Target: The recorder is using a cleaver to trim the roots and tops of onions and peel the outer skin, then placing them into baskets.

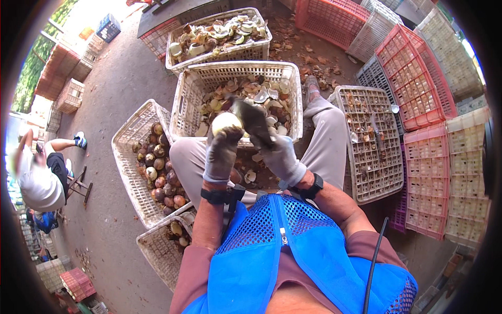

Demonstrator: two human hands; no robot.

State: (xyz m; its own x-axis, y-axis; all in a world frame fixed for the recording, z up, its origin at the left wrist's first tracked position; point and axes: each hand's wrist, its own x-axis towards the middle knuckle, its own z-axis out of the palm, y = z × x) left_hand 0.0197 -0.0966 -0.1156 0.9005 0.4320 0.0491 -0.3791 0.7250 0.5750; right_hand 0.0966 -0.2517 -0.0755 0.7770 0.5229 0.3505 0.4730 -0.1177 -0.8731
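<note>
My left hand (220, 154), in a grey work glove with dark-stained fingers, is closed round a pale, round, fruit-like ball (226, 123) and holds it upright. Close on its right is my right hand (266, 141), in a similar glove. Its dark fingers are curled and partly blurred, and what they grip cannot be made out. Both hands are over the near side of a cream plastic crate (236, 67) between my knees. Curved white and brown peel pieces (261, 97) lie inside it.
At left, a crate (125, 157) holds several brown-purple round fruits (168, 189). Another crate of peels (219, 36) stands beyond. An upturned crate (366, 162) at right bears a knife-like tool (376, 133). Stacked crates (418, 78) line the right. A person (39, 180) sits far left.
</note>
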